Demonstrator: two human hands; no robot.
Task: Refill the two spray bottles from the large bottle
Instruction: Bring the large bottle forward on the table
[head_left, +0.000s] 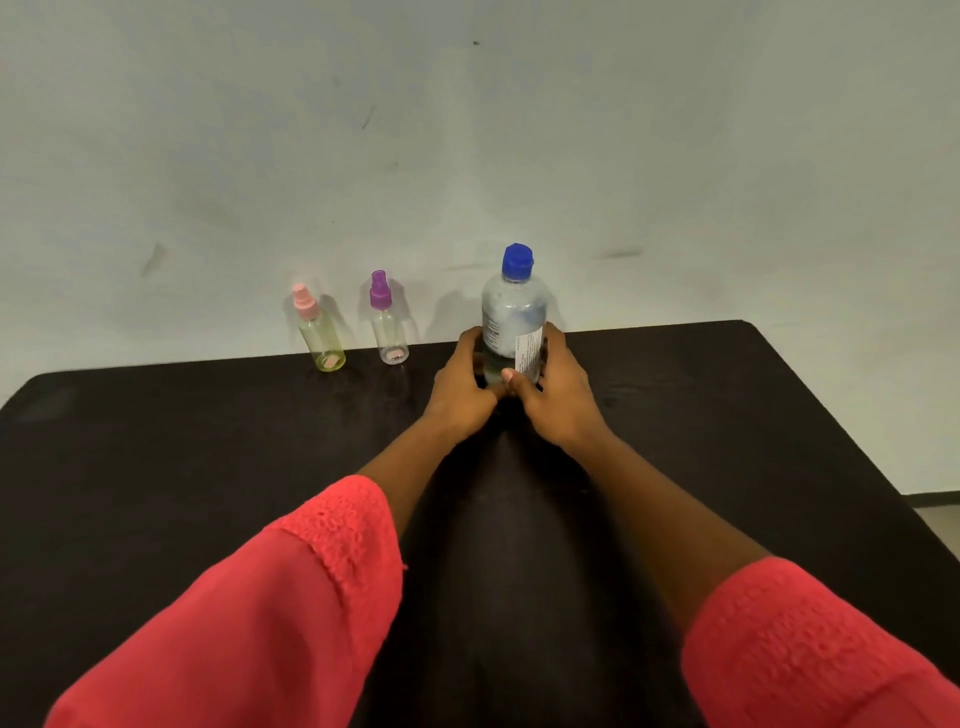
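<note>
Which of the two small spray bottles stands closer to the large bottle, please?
The purple-capped spray bottle; the pink-capped one stands farther left of the large bottle.

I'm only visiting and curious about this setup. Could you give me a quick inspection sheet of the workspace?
Surface: black table, matte, with rounded far corners.
Job's things: large bottle stands upright with its blue cap on. The pink-topped spray bottle and purple-topped spray bottle stand upright to its left near the far edge, tops on.
Clutter: nothing seen.
Hands: left hand and right hand both grip the large bottle's lower part.
Cables: nothing seen.
Surroundings: pale scuffed wall behind the table; red sleeves on both arms.
</note>
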